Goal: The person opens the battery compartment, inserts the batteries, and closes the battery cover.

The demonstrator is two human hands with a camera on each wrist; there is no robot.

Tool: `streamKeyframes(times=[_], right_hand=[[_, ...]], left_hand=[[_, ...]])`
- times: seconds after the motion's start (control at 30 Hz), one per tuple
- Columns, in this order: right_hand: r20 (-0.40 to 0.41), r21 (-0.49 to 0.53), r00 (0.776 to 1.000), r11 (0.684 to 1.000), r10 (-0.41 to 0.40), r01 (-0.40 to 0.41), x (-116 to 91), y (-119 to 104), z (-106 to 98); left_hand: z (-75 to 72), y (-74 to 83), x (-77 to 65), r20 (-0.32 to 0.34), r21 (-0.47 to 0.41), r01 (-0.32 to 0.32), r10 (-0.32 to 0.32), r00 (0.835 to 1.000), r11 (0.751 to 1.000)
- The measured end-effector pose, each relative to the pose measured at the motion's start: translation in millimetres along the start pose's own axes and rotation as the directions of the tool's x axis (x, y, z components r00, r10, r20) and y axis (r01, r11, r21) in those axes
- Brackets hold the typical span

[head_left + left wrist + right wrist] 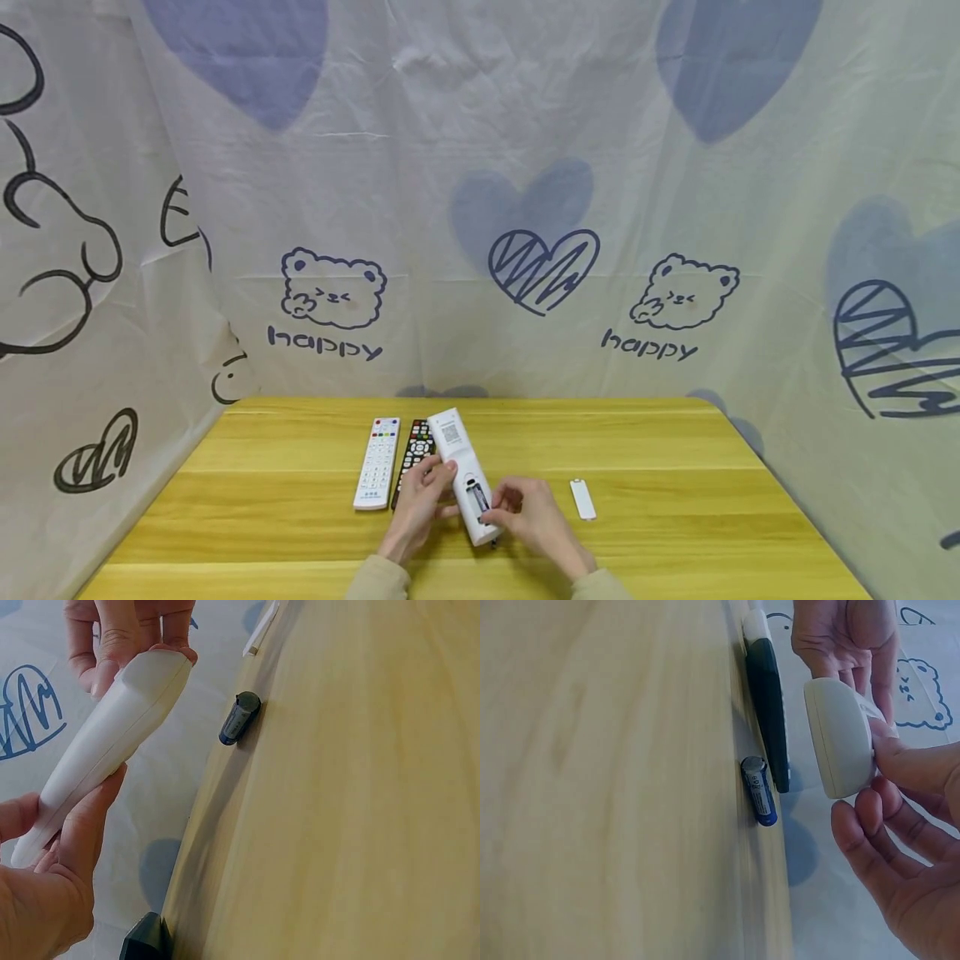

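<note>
My left hand [422, 504] grips a white remote control [459, 446] by its side, its back facing up and tilted above the table. The battery compartment in the back is uncovered, and a dark battery [477, 497] lies inside it. My right hand [534, 518] is at the lower end, its thumb pressed at the compartment and its other fingers curled by the remote's edge. Whether the thumb touches the battery is hidden. Under the remote, a loose battery [757, 791] lies on the table. To the right rests the small white battery cover [582, 500].
Left of my hands lie a second white remote [377, 462], buttons up, and a black remote [418, 446], partly covered by my left hand and the held remote. The wooden table [675, 467] meets a printed cloth curtain [450, 358] at its back edge.
</note>
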State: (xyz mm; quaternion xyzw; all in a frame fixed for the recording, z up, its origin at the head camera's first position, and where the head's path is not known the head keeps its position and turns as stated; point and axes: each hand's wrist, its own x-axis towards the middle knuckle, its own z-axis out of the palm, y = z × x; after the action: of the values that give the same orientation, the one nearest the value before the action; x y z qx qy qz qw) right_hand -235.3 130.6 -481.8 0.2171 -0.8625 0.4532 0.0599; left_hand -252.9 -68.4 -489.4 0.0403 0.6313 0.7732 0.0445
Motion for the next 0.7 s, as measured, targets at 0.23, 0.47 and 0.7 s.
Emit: streamKeyframes(times=[0.23,0.47,0.7], right_hand=[[0.022,0.055,0.999,0.998,0.030,-0.031,0.5,2.3,-1.4],[0.047,0.135,0.996,0.988,0.075,-0.080,1.5,3.8,-3.7],[0.061,0.158,0.994,0.983,0.089,-0.098,1.5,4.1,-5.1]], left_hand=[[-0.4,-0.1,0.2,0.011,0.006,-0.004,0.004,1.000,1.000],[0.5,1.5,-0.9,0.021,0.001,-0.003,0.003,1.000,1.000],[-0.1,2.3,-1.6,0.036,-0.003,-0.004,0.004,0.999,1.000]])
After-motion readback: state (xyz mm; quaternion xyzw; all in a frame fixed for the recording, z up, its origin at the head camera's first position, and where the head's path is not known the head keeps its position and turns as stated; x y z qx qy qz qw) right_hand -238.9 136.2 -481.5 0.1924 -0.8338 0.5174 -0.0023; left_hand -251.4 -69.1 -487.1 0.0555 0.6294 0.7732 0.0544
